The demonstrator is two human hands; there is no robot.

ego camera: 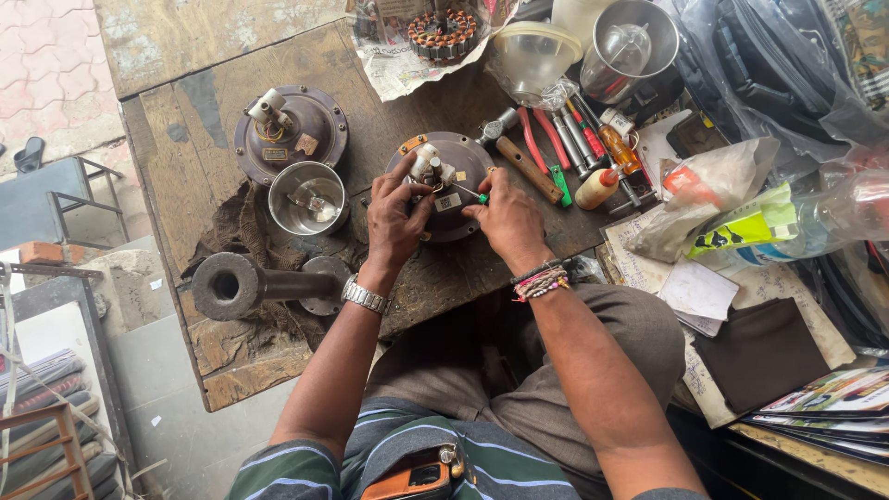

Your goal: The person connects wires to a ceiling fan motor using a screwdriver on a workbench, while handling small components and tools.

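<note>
A: Working left to right along the tabletop [185, 139]: near its left edge a heavy iron pipe stand [243, 284] lies on its side. Just above it sits a steel cup [306, 197], and behind that a second round motor housing [290, 131], closed, its shaft and wires pointing up.

B: And the one being worked on?

A: The dark round motor housing [443, 183] sits near the middle of the front edge, directly between the hands. Its cover is on, and a pale shaft with short wires stands up at the centre. Judging by that, the body is together and the wiring at the top is what remains; whether any screws are missing I cannot tell.

B: How are the hands set?

A: The left hand [394, 220] rests on the housing's left side, thumb and fingers curled toward the shaft and pinching at the wires there. The right hand [507, 220] lies on the right rim, closed around a thin green-handled screwdriver [470, 193] whose tip points in at the centre.

B: Anything further right?

A: Just beyond the right hand a wooden-handled hammer [520, 162] lies touching the housing's edge. Past it lie red-handled pliers [542, 139] and a row of screwdrivers [583, 134], then a small glue bottle [597, 188]. Toward the right edge there are plastic bags [713, 185] and loose papers [696, 289].
</note>
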